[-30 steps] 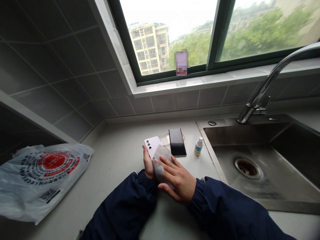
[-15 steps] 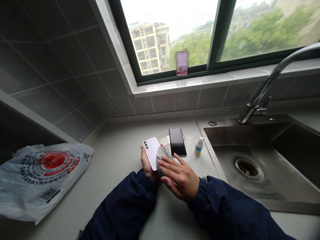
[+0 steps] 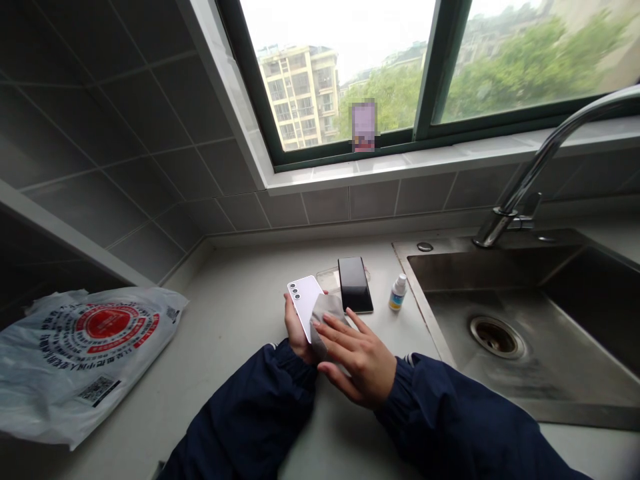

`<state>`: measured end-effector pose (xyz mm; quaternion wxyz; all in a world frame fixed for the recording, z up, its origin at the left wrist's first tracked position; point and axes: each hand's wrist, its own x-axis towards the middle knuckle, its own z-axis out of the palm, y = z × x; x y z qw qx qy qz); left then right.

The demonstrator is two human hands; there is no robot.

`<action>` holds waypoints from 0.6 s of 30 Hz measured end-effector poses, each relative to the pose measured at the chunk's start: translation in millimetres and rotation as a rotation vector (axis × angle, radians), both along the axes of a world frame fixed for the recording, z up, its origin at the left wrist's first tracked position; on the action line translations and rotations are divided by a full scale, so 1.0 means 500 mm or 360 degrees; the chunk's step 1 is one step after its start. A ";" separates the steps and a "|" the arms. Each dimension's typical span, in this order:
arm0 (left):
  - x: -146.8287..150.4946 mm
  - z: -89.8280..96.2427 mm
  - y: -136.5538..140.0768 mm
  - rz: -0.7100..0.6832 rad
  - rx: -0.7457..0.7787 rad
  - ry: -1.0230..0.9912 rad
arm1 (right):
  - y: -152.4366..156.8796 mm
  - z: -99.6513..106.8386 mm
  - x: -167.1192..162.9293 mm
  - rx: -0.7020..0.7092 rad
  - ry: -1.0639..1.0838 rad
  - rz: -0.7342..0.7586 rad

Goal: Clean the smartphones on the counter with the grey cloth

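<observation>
A lilac smartphone (image 3: 304,300) rests back side up in my left hand (image 3: 296,328), with three camera lenses at its upper left corner. My left hand is closed around the phone's edges. Over the lower right part of the phone lies a grey cloth (image 3: 327,308). On top of the cloth, my right hand (image 3: 360,357) presses with its fingers stretched out and a little spread, the thumb apart. Just beyond the hands, a second phone (image 3: 356,283) with a dark screen lies partly over a clear phone case (image 3: 327,275). Right of it stands a small white bottle (image 3: 398,292).
A metal sink (image 3: 500,293) with a tall chrome faucet (image 3: 520,167) takes up the right side. On the left, a white plastic bag (image 3: 90,360) with red and black print sits on the pale countertop (image 3: 225,307). A window rises behind the counter.
The lilac phone and my left hand have shifted slightly right. My right hand and the cloth have slid slightly left and down across the phone's back.
</observation>
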<state>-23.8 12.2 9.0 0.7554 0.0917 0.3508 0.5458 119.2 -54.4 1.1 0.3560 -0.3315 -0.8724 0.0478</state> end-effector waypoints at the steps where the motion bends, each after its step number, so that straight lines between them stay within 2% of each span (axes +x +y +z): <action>1: 0.000 -0.003 -0.001 -0.0040 -0.0009 0.0031 | -0.001 0.000 -0.001 -0.0002 -0.0025 0.0023; 5: 0.005 -0.009 -0.005 -0.0102 -0.0040 0.0114 | -0.005 0.000 -0.004 -0.0061 -0.0146 0.0045; 8: 0.010 -0.002 -0.006 -0.0127 -0.0033 0.0029 | -0.004 0.002 -0.004 -0.0104 -0.0216 0.0025; 14: 0.020 0.007 -0.010 -0.0320 0.0048 -0.0199 | -0.001 0.001 -0.003 -0.0104 -0.0262 -0.0083; 18: 0.025 0.006 -0.016 -0.0383 0.0115 -0.0242 | 0.001 -0.001 -0.004 -0.0109 -0.0259 -0.0143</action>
